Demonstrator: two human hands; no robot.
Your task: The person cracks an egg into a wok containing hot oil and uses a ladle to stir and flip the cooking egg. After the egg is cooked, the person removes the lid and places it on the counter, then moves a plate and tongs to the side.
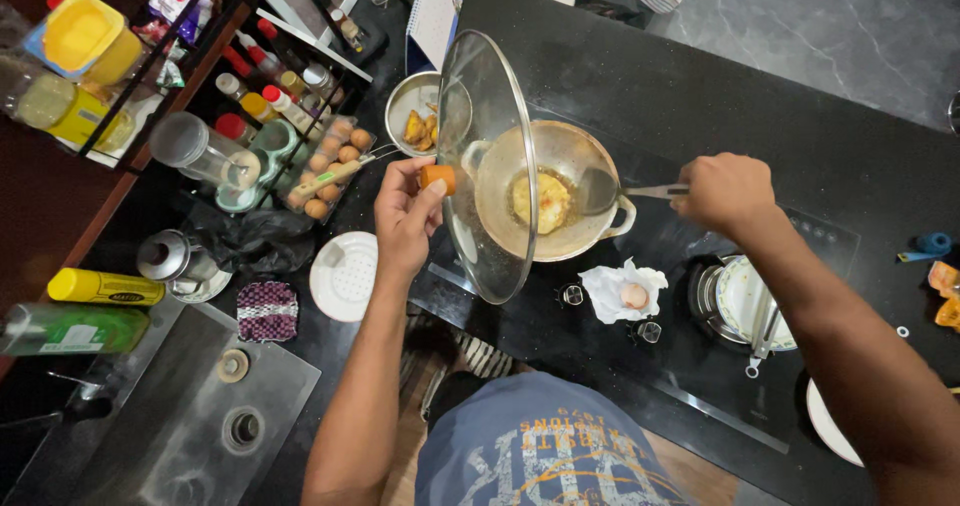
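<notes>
My left hand (405, 216) grips the orange knob of a round glass lid (487, 156) and holds it tilted on edge beside a steel wok (560, 156) on the black cooktop. Yellow fried egg (542, 201) lies in the wok's bottom. My right hand (725, 191) is closed on the handle of a metal spatula (610, 191), whose blade rests inside the wok next to the egg. A cracked eggshell (633, 295) lies on white paper in front of the wok.
A steel bowl of fried pieces (415, 116) and a tray of eggs (330, 171) stand left of the wok. A spice rack, jars and bottles line the left. A white round lid (343, 276), a sink (170, 416) and a plate with tongs (750, 311) are near.
</notes>
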